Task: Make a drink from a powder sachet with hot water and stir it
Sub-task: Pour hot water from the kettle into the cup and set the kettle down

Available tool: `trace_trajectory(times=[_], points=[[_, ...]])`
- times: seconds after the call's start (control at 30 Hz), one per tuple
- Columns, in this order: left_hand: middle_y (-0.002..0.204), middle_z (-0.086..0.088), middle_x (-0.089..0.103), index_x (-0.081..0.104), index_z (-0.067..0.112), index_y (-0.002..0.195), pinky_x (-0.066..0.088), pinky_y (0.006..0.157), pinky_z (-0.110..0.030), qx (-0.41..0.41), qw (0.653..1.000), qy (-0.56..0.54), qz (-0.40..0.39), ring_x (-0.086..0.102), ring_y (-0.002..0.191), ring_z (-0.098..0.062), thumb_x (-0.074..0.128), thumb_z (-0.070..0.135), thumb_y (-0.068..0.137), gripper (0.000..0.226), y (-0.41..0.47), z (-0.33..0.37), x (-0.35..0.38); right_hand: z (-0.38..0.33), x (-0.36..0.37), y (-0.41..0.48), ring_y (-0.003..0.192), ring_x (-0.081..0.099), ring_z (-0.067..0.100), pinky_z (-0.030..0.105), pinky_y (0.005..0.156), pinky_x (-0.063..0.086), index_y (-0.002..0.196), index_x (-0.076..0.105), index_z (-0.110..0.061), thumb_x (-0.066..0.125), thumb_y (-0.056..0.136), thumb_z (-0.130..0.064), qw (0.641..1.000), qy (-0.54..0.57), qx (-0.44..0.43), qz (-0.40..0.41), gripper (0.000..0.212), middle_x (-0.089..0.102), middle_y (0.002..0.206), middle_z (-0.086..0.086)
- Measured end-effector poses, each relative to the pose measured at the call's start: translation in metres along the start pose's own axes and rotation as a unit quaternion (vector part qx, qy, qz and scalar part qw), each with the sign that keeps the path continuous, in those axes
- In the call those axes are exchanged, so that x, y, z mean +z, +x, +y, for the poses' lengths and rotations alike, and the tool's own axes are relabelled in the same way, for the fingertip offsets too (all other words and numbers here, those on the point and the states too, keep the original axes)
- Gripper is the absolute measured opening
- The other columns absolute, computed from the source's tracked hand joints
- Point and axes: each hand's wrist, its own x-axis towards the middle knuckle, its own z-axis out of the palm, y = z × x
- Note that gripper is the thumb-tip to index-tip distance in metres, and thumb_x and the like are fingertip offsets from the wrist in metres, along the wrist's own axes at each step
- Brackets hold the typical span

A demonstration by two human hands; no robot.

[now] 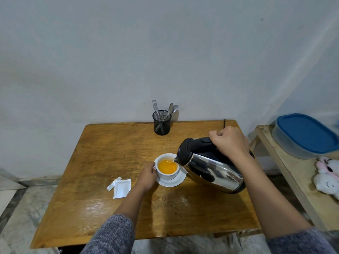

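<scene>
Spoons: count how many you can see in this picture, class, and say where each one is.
2, both standing in the black mesh holder at the table's far edge: one spoon, the other just behind it. The mesh may hide more.

Kettle (212, 165) blocks cup's (167, 168) right; table (113, 143) left open.

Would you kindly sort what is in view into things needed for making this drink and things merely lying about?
Needed: kettle, held by the right hand; cup on its saucer, steadied by the left hand; spoons for stirring.

Lying about: opened sachet, torn strip, fork, blue-lidded box, soft toys.
</scene>
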Motion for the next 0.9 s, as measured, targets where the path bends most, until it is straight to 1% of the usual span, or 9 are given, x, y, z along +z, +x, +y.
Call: trace_trajectory(times=[0.07, 0.13, 0.6, 0.9], points=[[0.133, -0.014, 0.050, 0.048, 0.011, 0.127, 0.039, 0.093, -0.032, -0.005, 1.000, 0.002, 0.001, 0.049, 0.117, -0.025, 0.038, 0.016, 0.096, 0.033, 0.0002, -0.0001, 0.0001, -0.0003, -0.0003, -0.0005, 0.042, 0.030, 0.020, 0.025, 0.047, 0.024, 0.039, 0.030, -0.017, 0.048, 0.084, -0.029, 1.000, 0.000, 0.000, 0.001, 0.050, 0.027, 0.041, -0.004], [0.133, -0.014, 0.050, 0.049, 0.011, 0.127, 0.039, 0.094, -0.032, -0.004, 1.000, 0.006, 0.002, 0.049, 0.119, -0.026, 0.038, 0.016, 0.096, 0.033, 0.0005, -0.0007, 0.0000, -0.0006, -0.0005, -0.0010, 0.042, 0.029, 0.019, 0.025, 0.047, 0.023, 0.039, 0.030, -0.018, 0.047, 0.085, -0.029, 1.000, 0.001, 0.001, 0.001, 0.050, 0.027, 0.041, -0.004], [0.130, -0.014, 0.051, 0.051, 0.012, 0.124, 0.038, 0.091, -0.030, 0.001, 1.000, 0.015, 0.001, 0.050, 0.116, -0.026, 0.038, 0.018, 0.096, 0.032, 0.0027, -0.0041, -0.0006, -0.0025, 0.0016, -0.0033, 0.043, 0.032, 0.019, 0.025, 0.046, 0.023, 0.039, 0.031, -0.017, 0.047, 0.086, -0.029, 1.000, 0.004, 0.004, -0.004, 0.051, 0.029, 0.042, -0.004], [0.131, -0.014, 0.051, 0.051, 0.012, 0.124, 0.040, 0.092, -0.033, -0.002, 1.000, 0.021, 0.000, 0.050, 0.116, -0.026, 0.038, 0.018, 0.096, 0.031, 0.0027, -0.0045, -0.0002, -0.0002, 0.0014, -0.0026, 0.042, 0.032, 0.019, 0.025, 0.046, 0.024, 0.039, 0.032, -0.017, 0.048, 0.086, -0.029, 1.000, 0.001, 0.008, -0.005, 0.051, 0.030, 0.041, -0.003]])
